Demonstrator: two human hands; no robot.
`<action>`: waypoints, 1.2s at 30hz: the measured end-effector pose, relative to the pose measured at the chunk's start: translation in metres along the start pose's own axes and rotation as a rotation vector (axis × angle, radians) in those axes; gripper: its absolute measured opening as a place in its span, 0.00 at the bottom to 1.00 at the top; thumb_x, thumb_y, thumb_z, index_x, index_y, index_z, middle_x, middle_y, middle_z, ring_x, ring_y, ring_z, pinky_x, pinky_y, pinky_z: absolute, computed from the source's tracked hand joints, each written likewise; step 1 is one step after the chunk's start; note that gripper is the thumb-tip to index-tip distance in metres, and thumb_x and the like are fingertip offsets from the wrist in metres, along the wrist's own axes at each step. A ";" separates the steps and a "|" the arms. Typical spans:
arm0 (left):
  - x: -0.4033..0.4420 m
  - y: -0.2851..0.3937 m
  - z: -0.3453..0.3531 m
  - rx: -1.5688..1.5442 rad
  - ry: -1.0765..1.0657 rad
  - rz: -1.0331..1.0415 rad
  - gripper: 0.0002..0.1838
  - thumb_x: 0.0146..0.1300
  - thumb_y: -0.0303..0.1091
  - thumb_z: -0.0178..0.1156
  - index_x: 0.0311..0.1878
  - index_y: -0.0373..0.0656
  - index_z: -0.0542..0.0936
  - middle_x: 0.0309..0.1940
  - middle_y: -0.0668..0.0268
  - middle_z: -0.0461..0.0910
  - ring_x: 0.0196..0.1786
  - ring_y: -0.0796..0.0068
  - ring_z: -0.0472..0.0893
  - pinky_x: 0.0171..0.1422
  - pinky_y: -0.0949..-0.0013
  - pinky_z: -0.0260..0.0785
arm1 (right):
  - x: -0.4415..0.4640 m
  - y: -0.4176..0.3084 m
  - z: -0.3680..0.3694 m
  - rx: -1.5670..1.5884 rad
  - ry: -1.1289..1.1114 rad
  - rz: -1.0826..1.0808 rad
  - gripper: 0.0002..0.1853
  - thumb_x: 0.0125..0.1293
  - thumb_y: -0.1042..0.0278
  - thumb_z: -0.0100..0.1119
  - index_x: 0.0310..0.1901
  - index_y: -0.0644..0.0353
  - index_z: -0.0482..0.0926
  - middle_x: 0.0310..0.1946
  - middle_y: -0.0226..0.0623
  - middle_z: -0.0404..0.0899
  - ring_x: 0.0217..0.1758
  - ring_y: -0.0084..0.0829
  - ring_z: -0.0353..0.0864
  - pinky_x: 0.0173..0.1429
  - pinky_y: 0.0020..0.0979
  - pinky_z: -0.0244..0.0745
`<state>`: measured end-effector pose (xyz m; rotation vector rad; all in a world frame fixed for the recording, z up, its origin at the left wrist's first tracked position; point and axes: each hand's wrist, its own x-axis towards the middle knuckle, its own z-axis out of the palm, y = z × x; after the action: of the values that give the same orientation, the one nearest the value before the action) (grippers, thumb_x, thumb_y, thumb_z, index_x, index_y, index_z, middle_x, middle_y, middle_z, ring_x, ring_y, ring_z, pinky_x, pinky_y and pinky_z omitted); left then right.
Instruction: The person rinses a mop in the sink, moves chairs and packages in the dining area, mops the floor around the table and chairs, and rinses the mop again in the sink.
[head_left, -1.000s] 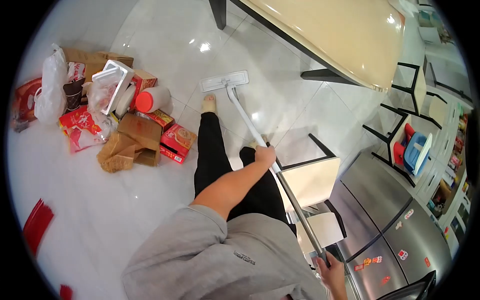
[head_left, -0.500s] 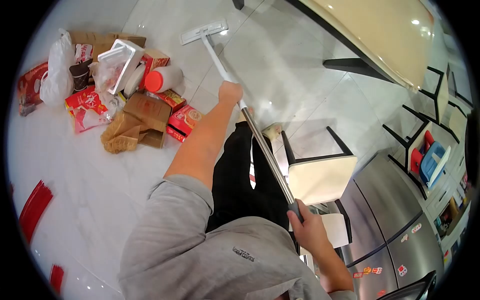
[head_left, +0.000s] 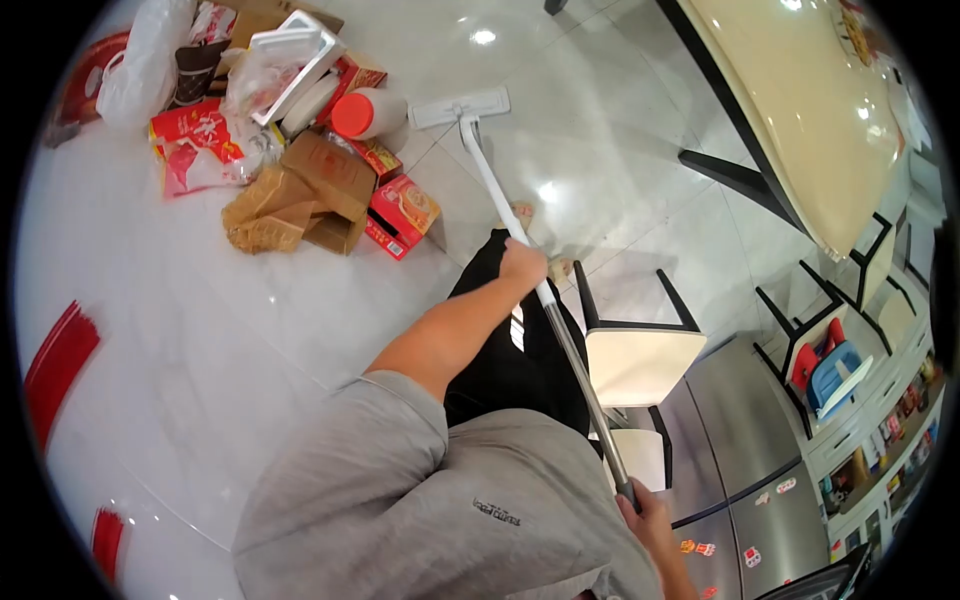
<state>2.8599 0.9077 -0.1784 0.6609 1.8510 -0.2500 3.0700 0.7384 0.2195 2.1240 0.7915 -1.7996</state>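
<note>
A flat white mop head [head_left: 460, 108] lies on the tiled floor, just right of a clear jar with a red lid [head_left: 353, 116]. Its pole [head_left: 580, 370], white above and metal below, slants down to the right. My left hand [head_left: 523, 264] is closed round the pole near the end of the white section. Lower down, at the pole's end, my right hand [head_left: 647, 513] grips it, fingers wrapped round. Beside the jar are a red box [head_left: 403, 216] and a torn brown carton [head_left: 330, 180]. My feet are partly visible near the pole.
A cream-topped table [head_left: 810, 110] with dark legs stands at the upper right. A chair [head_left: 645, 365] is close right of the pole, near a steel fridge [head_left: 740, 430]. More chairs are farther right. Bags and packaging [head_left: 205, 148] lie at the upper left.
Over the last second, the mop head first went farther out, then came back toward me and right, beside the jar. Both hands have drawn back with the pole since half a second ago. The view has shifted.
</note>
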 end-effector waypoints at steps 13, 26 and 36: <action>0.000 -0.056 0.039 -0.102 -0.014 -0.010 0.28 0.61 0.41 0.53 0.55 0.25 0.64 0.49 0.37 0.77 0.50 0.43 0.81 0.55 0.54 0.74 | 0.009 0.044 0.003 -0.105 -0.098 -0.013 0.16 0.66 0.66 0.60 0.54 0.60 0.74 0.19 0.38 0.75 0.19 0.29 0.73 0.28 0.30 0.70; -0.026 -0.059 0.188 -0.822 -0.181 -0.006 0.21 0.63 0.40 0.53 0.50 0.30 0.65 0.28 0.51 0.75 0.21 0.59 0.78 0.13 0.60 0.67 | -0.002 0.151 -0.073 -0.611 0.399 -0.249 0.24 0.57 0.68 0.66 0.58 0.58 0.75 0.23 0.45 0.77 0.24 0.48 0.77 0.29 0.45 0.71; -0.067 -0.043 0.230 -0.669 -0.278 -0.014 0.21 0.64 0.42 0.53 0.46 0.29 0.66 0.22 0.54 0.74 0.19 0.61 0.78 0.15 0.60 0.68 | -0.038 0.187 -0.088 -0.615 0.509 -0.207 0.24 0.56 0.67 0.68 0.55 0.59 0.77 0.24 0.46 0.77 0.26 0.49 0.78 0.30 0.44 0.72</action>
<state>3.0361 0.7427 -0.2100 0.1374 1.5370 0.2558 3.2420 0.6208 0.2454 2.1110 1.4990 -0.8834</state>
